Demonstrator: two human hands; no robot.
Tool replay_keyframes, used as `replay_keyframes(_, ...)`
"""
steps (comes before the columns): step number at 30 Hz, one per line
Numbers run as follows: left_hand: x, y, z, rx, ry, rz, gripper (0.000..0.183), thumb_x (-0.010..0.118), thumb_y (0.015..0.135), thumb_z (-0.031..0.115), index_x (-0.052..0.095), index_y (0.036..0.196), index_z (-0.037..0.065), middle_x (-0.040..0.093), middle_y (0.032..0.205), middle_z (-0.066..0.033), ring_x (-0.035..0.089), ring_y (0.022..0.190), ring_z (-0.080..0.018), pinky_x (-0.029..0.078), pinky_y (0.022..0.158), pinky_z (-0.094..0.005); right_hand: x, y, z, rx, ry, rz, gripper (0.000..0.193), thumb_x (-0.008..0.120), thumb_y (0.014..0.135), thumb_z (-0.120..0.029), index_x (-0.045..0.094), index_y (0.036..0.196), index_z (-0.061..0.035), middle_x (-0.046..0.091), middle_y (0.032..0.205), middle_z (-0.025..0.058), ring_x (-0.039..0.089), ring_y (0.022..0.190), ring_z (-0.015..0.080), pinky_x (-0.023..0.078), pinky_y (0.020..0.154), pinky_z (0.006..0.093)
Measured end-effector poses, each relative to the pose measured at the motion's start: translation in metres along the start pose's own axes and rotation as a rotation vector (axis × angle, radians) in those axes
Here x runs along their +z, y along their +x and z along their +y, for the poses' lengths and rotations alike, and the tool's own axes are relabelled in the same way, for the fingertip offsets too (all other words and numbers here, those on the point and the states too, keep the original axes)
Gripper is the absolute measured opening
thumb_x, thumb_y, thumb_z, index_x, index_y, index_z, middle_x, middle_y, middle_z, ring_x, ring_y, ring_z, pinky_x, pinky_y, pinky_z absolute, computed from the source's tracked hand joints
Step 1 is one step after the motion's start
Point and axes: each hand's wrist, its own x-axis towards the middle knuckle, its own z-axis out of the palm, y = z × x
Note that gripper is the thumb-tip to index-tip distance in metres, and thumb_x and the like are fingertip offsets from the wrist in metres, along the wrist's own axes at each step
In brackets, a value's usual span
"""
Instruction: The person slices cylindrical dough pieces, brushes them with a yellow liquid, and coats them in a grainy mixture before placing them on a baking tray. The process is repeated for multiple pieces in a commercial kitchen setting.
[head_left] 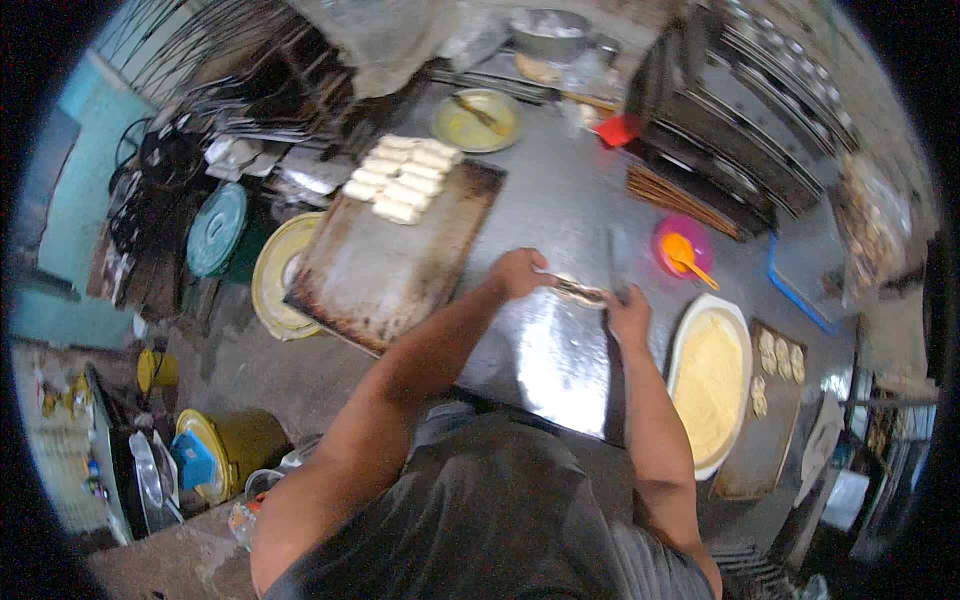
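Over the shiny metal table (556,360), a short strip of dough with dark filling (578,291) spans the gap between my two hands. My left hand (520,273) pinches its left end, fingers closed. At its right end is my right hand (629,316), closed around a blurred, pale-bladed knife (617,258) that points away from me; whether these fingers also grip the strip I cannot tell. To the left, a worn baking tray (385,265) carries rows of pale dough rolls (405,178) at its far end.
At right stand a pink bowl (668,262) with an orange scoop (680,250), an oval tub of yellowish crumbs (710,385) and a tray (752,460) with several twisted dough pieces (780,357). A plate with a brush (477,120) and an oven (735,110) are at the back.
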Motion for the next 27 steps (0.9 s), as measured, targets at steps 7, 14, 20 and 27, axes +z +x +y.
replay_keyframes(7, -0.093, -0.014, -0.111, 0.263, -0.424, 0.591, 0.030, 0.075, 0.090, 0.034, 0.072, 0.096, 0.004, 0.072, 0.088, -0.0133, 0.068, 0.083, -0.0301, 0.054, 0.078, -0.0399, -0.018, -0.024, 0.020, 0.341, 0.256, 0.064, 0.030, 0.065, 0.098, -0.027, 0.067, 0.105, 0.0022, 0.068, 0.087, 0.0087, 0.061, 0.073, 0.0219, 0.050, 0.071, 0.0374)
replay_keyframes(14, -0.215, -0.032, -0.178, -0.317, 0.222, 0.891, 0.037, 0.078, 0.084, 0.040, 0.071, 0.093, 0.005, 0.068, 0.073, -0.0178, 0.069, 0.080, -0.0375, 0.053, 0.081, -0.0479, -0.038, -0.087, -0.004, 0.586, 0.479, 0.034, 0.025, 0.063, 0.098, -0.022, 0.065, 0.106, 0.0022, 0.064, 0.083, 0.0057, 0.056, 0.066, 0.0153, 0.047, 0.060, 0.0324)
replay_keyframes(20, -0.186, -0.068, -0.042, -0.118, 0.022, 0.781, 0.027, 0.078, 0.084, 0.029, 0.065, 0.086, 0.006, 0.068, 0.080, -0.0171, 0.069, 0.078, -0.0351, 0.053, 0.071, -0.0421, -0.030, -0.095, 0.022, 0.439, 0.527, 0.082, 0.011, 0.060, 0.102, -0.017, 0.066, 0.100, -0.0075, 0.056, 0.068, -0.0029, 0.047, 0.048, 0.0070, 0.038, 0.043, 0.0260)
replay_keyframes(27, -0.033, -0.121, 0.007, 0.542, 0.103, 0.350, 0.015, 0.070, 0.092, 0.021, 0.068, 0.101, 0.008, 0.071, 0.099, -0.0125, 0.068, 0.089, -0.0330, 0.055, 0.082, -0.0417, -0.053, -0.128, -0.007, 0.306, 0.488, -0.012, 0.007, 0.056, 0.103, -0.010, 0.060, 0.101, -0.0042, 0.056, 0.069, -0.0001, 0.057, 0.053, 0.0096, 0.045, 0.046, 0.0274)
